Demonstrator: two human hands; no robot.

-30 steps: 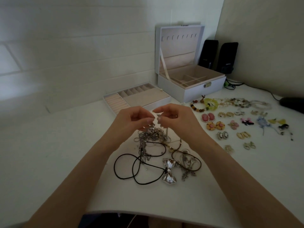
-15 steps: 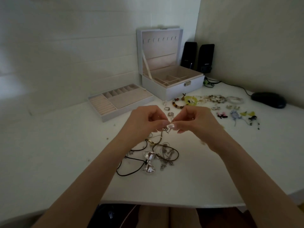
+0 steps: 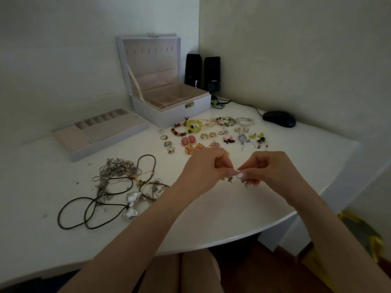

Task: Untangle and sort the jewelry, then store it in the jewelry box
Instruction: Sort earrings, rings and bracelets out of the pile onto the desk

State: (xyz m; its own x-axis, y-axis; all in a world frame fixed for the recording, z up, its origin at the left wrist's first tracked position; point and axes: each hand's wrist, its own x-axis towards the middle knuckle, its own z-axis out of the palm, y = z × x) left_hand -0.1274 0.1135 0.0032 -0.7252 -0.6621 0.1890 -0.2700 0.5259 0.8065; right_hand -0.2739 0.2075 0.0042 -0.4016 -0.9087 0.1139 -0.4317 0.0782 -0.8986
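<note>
Nearby, 2 speakers (image 3: 193,69) stand just beside the open jewelry box (image 3: 169,109).

White desk (image 3: 232,212) with a rounded front edge sat in a room corner. Left wall (image 3: 63,60) was plain white, right wall (image 3: 296,49) off-white. Two black speakers (image 3: 193,69) stood upright in the corner, side by side. Black mouse (image 3: 278,118) lay near the right wall, its cable (image 3: 249,105) running back toward the speakers. Brown wood floor (image 3: 264,269) showed below. Light was dim and flat.
</note>
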